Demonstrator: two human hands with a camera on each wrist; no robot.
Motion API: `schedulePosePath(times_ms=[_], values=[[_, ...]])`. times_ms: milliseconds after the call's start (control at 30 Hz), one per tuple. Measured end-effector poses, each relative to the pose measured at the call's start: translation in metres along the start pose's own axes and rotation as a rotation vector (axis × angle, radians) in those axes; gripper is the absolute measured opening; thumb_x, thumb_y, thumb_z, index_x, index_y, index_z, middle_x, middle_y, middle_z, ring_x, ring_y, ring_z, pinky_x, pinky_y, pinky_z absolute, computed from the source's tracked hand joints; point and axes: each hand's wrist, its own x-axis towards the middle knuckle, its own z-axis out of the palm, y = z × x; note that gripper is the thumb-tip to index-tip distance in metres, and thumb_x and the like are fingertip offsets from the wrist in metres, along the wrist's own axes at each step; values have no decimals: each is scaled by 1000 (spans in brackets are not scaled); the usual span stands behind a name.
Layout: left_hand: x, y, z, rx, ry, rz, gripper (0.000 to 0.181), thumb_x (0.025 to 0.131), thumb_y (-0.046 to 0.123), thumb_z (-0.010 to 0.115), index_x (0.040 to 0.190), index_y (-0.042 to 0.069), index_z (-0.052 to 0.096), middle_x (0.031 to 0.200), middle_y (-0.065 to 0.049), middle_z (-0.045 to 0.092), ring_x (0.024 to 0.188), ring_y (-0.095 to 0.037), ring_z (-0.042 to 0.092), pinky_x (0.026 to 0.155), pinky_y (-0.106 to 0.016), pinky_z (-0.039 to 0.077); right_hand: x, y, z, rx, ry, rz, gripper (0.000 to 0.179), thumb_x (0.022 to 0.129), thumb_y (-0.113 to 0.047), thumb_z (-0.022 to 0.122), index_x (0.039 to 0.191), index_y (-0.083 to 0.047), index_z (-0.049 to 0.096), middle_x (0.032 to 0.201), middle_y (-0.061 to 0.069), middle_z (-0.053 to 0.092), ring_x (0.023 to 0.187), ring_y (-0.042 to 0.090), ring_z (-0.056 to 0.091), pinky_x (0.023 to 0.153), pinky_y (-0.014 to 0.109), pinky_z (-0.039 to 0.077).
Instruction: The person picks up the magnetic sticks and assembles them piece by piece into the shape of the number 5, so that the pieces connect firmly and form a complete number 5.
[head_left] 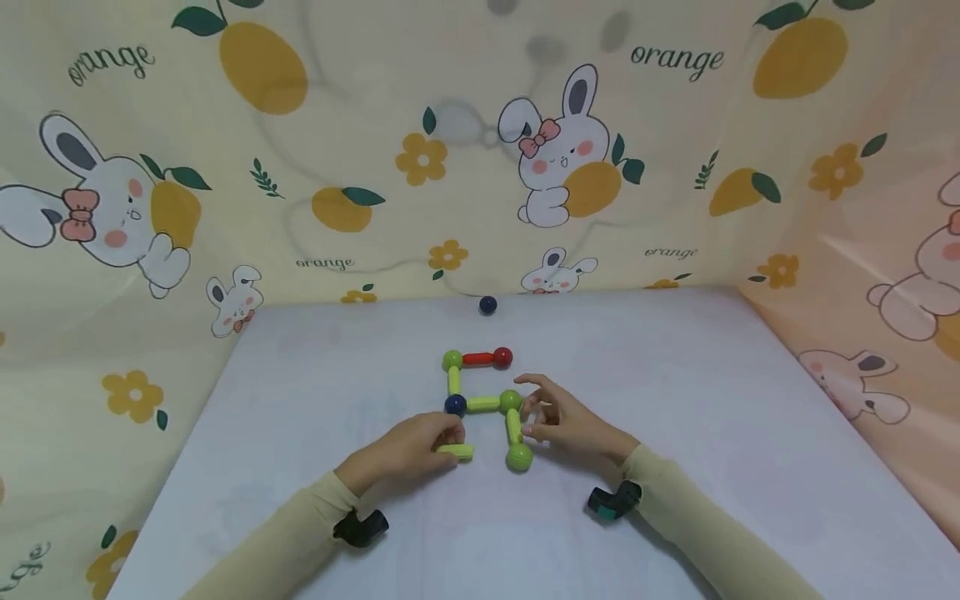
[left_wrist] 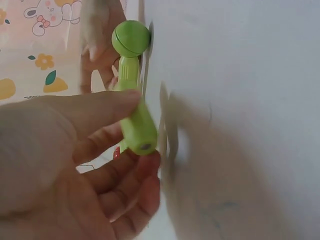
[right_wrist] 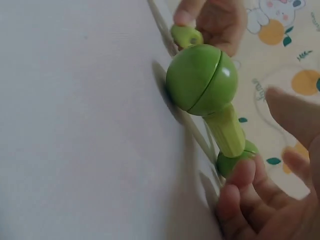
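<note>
My left hand pinches a loose light green building rod between thumb and fingers, close over the table. A grey disc shows at the rod's end in the left wrist view. Beyond it lies a joined figure of rods and balls: a dark blue ball, a middle green ball, a near green ball, an upper green ball and a red rod with a red ball. Beside the middle ball is my right hand, fingers spread and loosely bent, fingertips right at that ball.
A separate dark blue ball lies at the table's back edge. The white table meets a printed cloth backdrop at the back and sides. Dark wrist cameras are strapped over both sleeves.
</note>
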Motion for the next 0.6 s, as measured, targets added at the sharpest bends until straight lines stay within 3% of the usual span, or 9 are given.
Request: schedulePosePath(times_ms=[167,267,600], values=[[4,2,2,-35,30,34,15,90,14,74,100,17,63,91,4,62,82,-10,54,74,-26,47,-10,-2,0,7,-157,-106,54,91,-12,74,139,-6,51,97,21,58,74,4,51,67,19,46],[6,4,4,-37,35,47,16,90,17,75,100,17,63,93,3,65,82,-9,55,74,-26,48,-14,-4,2,-20,-205,-139,44,89,-12,76,130,-4,62,93,22,59,74,1,50,66,17,44],[13,16,15,-110,7,79,15,91,18,75,101,16,64,92,2,67,81,-6,57,75,-24,48,-12,-5,6,-73,-195,-123,34,87,-14,78,119,-4,71,88,6,62,78,2,52,68,17,45]])
